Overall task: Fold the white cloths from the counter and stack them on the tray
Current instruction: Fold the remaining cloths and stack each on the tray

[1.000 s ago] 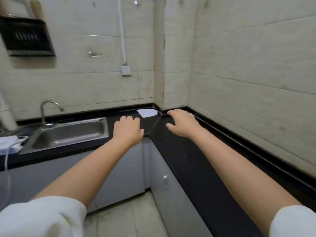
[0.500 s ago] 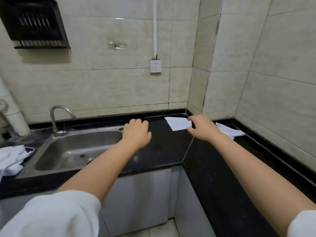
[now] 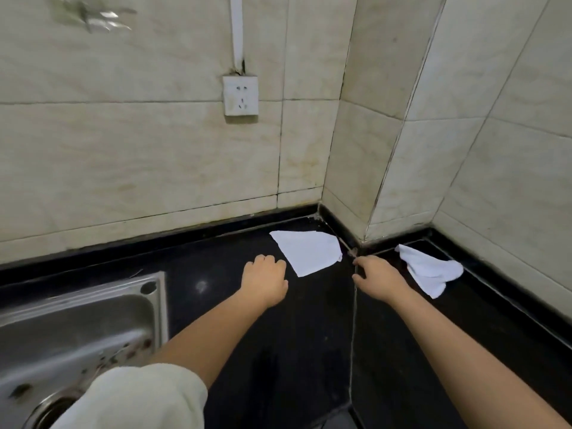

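Note:
Two white cloths lie on the black counter (image 3: 278,342) in the corner. One flat cloth (image 3: 308,251) rests near the back wall. A crumpled cloth (image 3: 428,270) lies further right, beside the wall column. My left hand (image 3: 264,281) hovers just left of the flat cloth, fingers curled down, holding nothing. My right hand (image 3: 376,277) sits between the two cloths with fingers bent, touching neither that I can see. No tray is in view.
A steel sink (image 3: 71,335) is set into the counter at the left. A wall socket (image 3: 240,95) sits above the counter. A tiled column (image 3: 371,150) juts out at the corner. Black upstands edge the counter along the walls.
The view has closed in on the corner and tilted down. Both hands reached forward toward the cloths. The second, crumpled cloth has come into sight on the right.

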